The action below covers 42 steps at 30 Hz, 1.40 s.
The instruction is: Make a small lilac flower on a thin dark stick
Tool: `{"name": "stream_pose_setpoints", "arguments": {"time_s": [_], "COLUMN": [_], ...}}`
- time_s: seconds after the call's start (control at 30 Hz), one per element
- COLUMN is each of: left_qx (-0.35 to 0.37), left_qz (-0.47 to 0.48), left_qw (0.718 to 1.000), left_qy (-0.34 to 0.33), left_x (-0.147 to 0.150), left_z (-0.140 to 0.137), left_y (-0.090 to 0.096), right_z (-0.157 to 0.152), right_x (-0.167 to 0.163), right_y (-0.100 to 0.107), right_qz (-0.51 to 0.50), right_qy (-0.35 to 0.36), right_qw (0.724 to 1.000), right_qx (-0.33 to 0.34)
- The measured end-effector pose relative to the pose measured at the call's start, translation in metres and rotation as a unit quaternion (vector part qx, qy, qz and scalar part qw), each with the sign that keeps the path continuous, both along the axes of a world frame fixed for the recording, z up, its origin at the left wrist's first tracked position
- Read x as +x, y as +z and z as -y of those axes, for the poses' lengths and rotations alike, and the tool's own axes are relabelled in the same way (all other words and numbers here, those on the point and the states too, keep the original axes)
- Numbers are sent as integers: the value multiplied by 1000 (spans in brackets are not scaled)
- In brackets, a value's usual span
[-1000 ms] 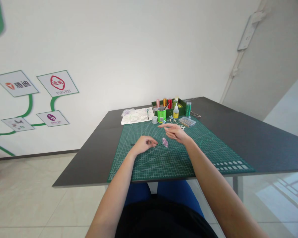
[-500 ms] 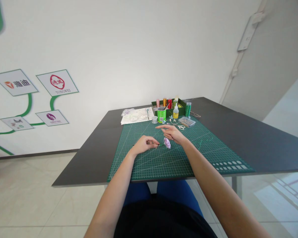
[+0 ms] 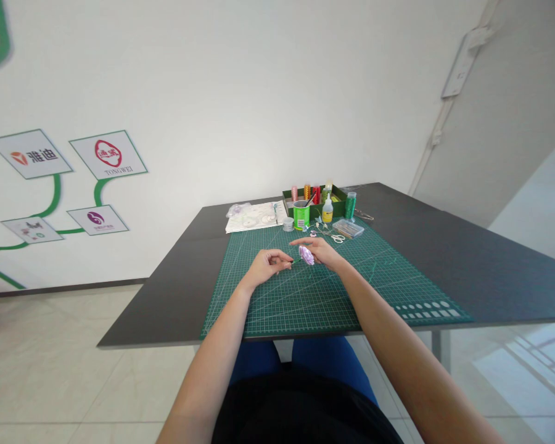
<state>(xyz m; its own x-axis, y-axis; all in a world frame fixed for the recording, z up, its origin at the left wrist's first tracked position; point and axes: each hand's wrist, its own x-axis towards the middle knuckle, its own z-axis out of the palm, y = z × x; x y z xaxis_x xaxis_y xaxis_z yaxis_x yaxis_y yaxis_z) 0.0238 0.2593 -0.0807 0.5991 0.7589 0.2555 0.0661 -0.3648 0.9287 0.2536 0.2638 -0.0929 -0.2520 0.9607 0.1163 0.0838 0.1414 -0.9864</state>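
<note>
Above the green cutting mat (image 3: 287,308), my left hand (image 3: 269,267) pinches the thin green stem of a pale purple artificial flower (image 3: 306,255). The bloom points to the right, away from my left fingers. My right hand (image 3: 321,251) is just behind and beside the bloom, its index finger stretched out to the left. Its other fingers are partly hidden by the petals, and whether they touch them I cannot tell.
Beyond my hands stand a green can (image 3: 301,216), a glue bottle (image 3: 327,209), white-handled scissors (image 3: 338,238), a clear plastic case (image 3: 348,229) and a dark green box (image 3: 342,200) with thread spools. White sheets (image 3: 254,217) lie at the back left.
My left hand has raised and turned the flower, so the bloom sits higher and slightly further left, in front of my right hand. My right hand has shifted only a little.
</note>
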Motion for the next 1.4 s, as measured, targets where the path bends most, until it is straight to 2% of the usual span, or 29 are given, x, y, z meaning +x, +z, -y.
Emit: {"name": "stream_pose_setpoints", "arguments": {"time_s": [0.13,0.47,0.73,0.9,1.07,1.17,1.27,1.4], "left_qx": [14,50,93,90,85,77,69,69], "left_qz": [26,87,91,75,71,80,83,80], "left_qw": [999,987,980,981,982,982,982,981], "left_qy": [39,123,151,156,156,156,158,163], "left_x": [0,0,-3,-4,-4,-4,-4,-4], "left_z": [-2,-4,-9,-11,-11,-11,-11,-11], "left_y": [-2,0,-2,-3,-3,-3,-2,-2], "right_z": [-3,-7,-7,-6,-3,-2,-2,-8], "right_x": [-2,-2,2,2,2,3,4,9], "right_y": [-4,-11,-13,-10,-6,-4,-2,-6], "right_qz": [43,64,83,93,91,45,-26,-74], "right_qy": [-19,21,48,45,41,37,11,-134], "right_qw": [999,998,995,994,995,998,999,986], "right_qx": [-13,3,18,25,8,-17,-44,-71]}}
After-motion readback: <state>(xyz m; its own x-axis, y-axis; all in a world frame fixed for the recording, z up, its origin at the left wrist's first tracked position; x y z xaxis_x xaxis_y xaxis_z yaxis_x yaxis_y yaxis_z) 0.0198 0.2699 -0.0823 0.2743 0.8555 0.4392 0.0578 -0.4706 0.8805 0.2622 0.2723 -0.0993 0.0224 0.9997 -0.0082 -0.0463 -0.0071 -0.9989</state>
